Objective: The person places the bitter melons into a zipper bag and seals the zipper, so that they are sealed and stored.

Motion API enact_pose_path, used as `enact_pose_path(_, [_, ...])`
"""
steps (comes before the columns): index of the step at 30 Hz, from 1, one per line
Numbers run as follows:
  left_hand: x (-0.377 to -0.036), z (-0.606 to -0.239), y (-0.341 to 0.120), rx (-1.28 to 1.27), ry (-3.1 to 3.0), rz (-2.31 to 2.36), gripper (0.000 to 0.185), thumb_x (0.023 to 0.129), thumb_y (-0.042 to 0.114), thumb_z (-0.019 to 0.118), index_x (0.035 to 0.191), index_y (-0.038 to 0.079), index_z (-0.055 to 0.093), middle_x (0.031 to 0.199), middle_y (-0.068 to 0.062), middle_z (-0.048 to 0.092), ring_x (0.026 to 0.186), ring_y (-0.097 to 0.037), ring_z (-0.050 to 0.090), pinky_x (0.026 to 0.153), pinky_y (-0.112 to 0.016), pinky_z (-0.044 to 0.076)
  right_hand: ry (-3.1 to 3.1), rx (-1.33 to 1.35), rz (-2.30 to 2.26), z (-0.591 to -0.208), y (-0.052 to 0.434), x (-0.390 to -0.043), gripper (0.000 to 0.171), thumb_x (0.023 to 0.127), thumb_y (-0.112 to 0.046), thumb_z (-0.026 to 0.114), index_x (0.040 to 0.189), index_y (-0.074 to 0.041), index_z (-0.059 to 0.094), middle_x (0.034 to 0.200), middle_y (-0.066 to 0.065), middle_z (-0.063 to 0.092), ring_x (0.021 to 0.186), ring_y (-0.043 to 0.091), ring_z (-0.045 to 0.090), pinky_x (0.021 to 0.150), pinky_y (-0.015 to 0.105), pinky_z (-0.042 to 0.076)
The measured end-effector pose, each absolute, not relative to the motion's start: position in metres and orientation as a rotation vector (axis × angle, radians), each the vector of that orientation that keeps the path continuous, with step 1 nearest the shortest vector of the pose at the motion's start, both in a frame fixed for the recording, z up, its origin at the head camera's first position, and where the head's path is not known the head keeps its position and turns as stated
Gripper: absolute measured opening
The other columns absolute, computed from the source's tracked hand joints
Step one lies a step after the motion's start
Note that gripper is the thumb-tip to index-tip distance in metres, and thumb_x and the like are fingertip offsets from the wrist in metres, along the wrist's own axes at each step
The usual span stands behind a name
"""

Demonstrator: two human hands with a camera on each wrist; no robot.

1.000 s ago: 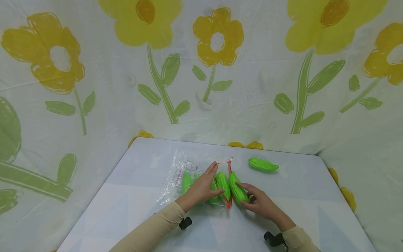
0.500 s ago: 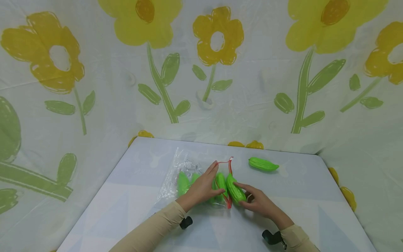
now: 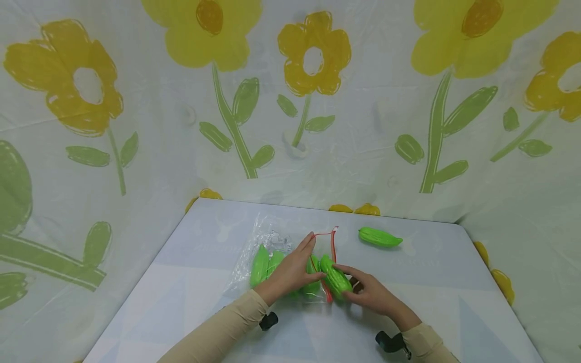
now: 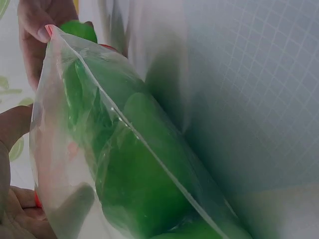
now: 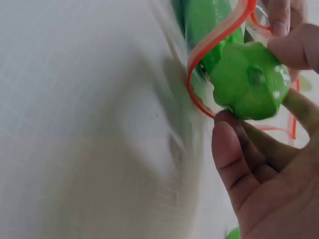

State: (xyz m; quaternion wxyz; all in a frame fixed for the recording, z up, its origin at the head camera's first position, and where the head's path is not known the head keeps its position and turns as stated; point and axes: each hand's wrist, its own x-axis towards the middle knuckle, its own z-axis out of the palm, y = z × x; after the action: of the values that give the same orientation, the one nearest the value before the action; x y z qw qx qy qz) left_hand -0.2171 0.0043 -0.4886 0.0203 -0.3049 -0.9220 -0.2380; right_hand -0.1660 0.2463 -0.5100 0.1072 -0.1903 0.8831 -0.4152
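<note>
A clear zip bag (image 3: 242,267) with a red-edged mouth lies on the table, with several green ribbed toy bitter melons (image 3: 260,267) inside. My left hand (image 3: 294,269) lies over the bag and holds its mouth spread, thumb and fingers apart along the red edge. With fingers and thumb, my right hand (image 3: 374,292) grips another bitter melon (image 3: 337,278) by its near end. Its far tip is within the red-edged mouth. The right wrist view shows the blunt end of this bitter melon (image 5: 249,82) between the fingers. Part of the bag's contents is hidden under my left hand.
One more bitter melon (image 3: 380,237) lies loose at the back right of the white-and-blue table (image 3: 436,272). A flower-printed curtain (image 3: 354,151) hangs behind and at both sides. Dark wrist cameras (image 3: 390,342) sit below the hands.
My right hand has moved left and slightly nearer, carrying the bitter melon into the bag's mouth. The bitter melons inside have shifted left. My left hand stays nearly still.
</note>
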Motion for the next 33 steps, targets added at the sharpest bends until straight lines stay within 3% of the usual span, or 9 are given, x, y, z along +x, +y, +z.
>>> enact_pose_path(9, [-0.215, -0.487, 0.005, -0.949, -2.874, -0.741, 0.096, 0.080, 0.051, 0.066, 0.149, 0.006, 0.016, 0.156, -0.002, 0.009, 0.131, -0.021, 0.037, 0.097, -0.034, 0.044, 2.670, -0.485, -1.258, -0.515, 0.242, -0.173, 0.063, 0.084, -0.034, 0.068, 0.140, -0.030, 0.040, 0.131, 0.005, 0.050, 0.085, 0.016, 0.055, 0.068, 0.025, 0.049])
enact_pose_path(16, [-0.213, -0.485, 0.004, -0.949, -2.876, -0.739, 0.096, 0.080, 0.051, 0.066, 0.149, 0.007, 0.016, 0.156, -0.002, 0.009, 0.129, -0.022, 0.040, 0.094, -0.034, 0.046, 2.713, -0.411, -1.231, -0.522, 0.235, -0.176, 0.064, 0.081, -0.041, 0.069, 0.139, -0.031, 0.043, 0.113, -0.003, 0.057, 0.080, 0.013, 0.056, 0.062, 0.025, 0.049])
enact_pose_path(20, [-0.213, -0.485, 0.004, -0.947, -2.873, -0.735, 0.096, 0.080, 0.052, 0.066, 0.149, 0.007, 0.015, 0.156, -0.003, 0.009, 0.130, -0.021, 0.038, 0.096, -0.034, 0.044, 2.694, -0.409, -1.253, -0.523, 0.235, -0.177, 0.058, 0.086, -0.043, 0.063, 0.138, -0.030, 0.044, 0.106, -0.001, 0.060, 0.078, 0.010, 0.059, 0.061, 0.026, 0.049])
enact_pose_path(27, [-0.214, -0.486, 0.005, -0.953, -2.872, -0.752, 0.097, 0.079, 0.051, 0.067, 0.149, 0.006, 0.017, 0.156, -0.004, 0.011, 0.133, -0.021, 0.035, 0.099, -0.035, 0.042, 2.679, -0.423, -1.307, -0.526, 0.234, -0.178, 0.052, 0.089, -0.034, 0.061, 0.138, -0.028, 0.045, 0.123, 0.002, 0.057, 0.083, 0.008, 0.061, 0.066, 0.026, 0.050])
enact_pose_path(33, [-0.214, -0.485, 0.007, -0.941, -2.883, -0.734, 0.096, 0.080, 0.053, 0.065, 0.149, 0.006, 0.017, 0.156, -0.001, 0.009, 0.132, -0.020, 0.037, 0.096, -0.034, 0.044, 2.645, -0.419, -1.341, -0.528, 0.231, -0.179, 0.053, 0.086, -0.038, 0.064, 0.136, -0.032, 0.046, 0.130, -0.003, 0.052, 0.086, 0.008, 0.061, 0.069, 0.026, 0.051])
